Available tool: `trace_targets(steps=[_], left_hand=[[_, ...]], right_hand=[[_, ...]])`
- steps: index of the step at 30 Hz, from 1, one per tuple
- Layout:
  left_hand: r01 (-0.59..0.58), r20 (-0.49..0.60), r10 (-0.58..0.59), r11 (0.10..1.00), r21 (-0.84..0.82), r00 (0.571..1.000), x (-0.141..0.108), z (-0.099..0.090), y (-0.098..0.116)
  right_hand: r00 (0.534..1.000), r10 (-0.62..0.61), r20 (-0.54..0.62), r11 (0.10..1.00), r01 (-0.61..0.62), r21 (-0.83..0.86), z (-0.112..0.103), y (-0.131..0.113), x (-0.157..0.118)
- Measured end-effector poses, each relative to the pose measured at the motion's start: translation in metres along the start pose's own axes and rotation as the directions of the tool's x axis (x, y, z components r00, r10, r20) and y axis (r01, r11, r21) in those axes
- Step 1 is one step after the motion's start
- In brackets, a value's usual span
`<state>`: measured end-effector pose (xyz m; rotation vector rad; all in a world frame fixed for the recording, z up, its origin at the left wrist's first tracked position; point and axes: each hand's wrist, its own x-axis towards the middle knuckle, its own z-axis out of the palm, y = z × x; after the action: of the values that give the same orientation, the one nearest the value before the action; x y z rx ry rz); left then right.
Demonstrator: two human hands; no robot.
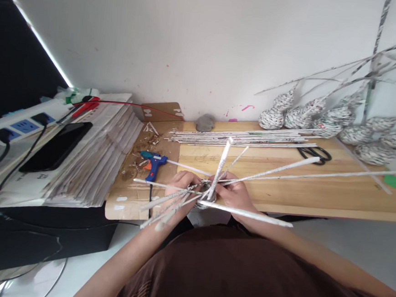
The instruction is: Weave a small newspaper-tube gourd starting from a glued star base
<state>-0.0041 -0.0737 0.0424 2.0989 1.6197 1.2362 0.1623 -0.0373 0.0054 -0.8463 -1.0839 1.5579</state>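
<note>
Between my two hands, at the table's front edge, is a small woven piece (205, 200) of rolled newspaper, with several paper sticks (258, 214) fanning out from it in all directions. My left hand (185, 182) is closed around its left side, the fingertips partly hidden behind the sticks. On the right side, my right hand (233, 191) grips the piece near the base of the sticks, thumb and fingers pinched together. One thick stick (221, 166) points up between the hands. A long thin stick (336, 174) runs out to the right.
A blue glue gun (155, 165) lies on cardboard (124, 208) to the left. Behind lie loose paper sticks (243, 137), a grey lump (204, 122) and black-handled scissors (316, 154). Woven gourd shapes (333, 120) stand at right. Stacked newspaper (97, 168) holds a phone (57, 147) and power strip (25, 119).
</note>
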Motion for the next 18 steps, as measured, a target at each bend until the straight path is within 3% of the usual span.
trace_targets(steps=[5,11,15,18], left_hand=[[0.011,-0.007,-0.011,1.000,-0.020,1.000,-0.003,0.004,-0.008],[0.044,0.132,-0.026,0.990,-0.132,0.991,0.001,0.001,-0.006],[0.007,0.118,0.003,0.996,-0.088,0.993,0.005,-0.001,0.001],[-0.011,0.088,0.012,1.000,-0.018,0.996,0.005,0.001,0.000]], right_hand=[[0.996,-0.084,-0.012,0.993,0.083,-0.080,0.000,-0.002,-0.003],[0.993,-0.114,0.011,0.988,0.115,-0.099,-0.004,-0.001,-0.003],[0.998,-0.052,-0.020,0.994,0.050,-0.093,-0.006,-0.002,-0.002],[0.993,0.007,-0.115,1.000,-0.010,-0.017,-0.006,-0.008,0.000]])
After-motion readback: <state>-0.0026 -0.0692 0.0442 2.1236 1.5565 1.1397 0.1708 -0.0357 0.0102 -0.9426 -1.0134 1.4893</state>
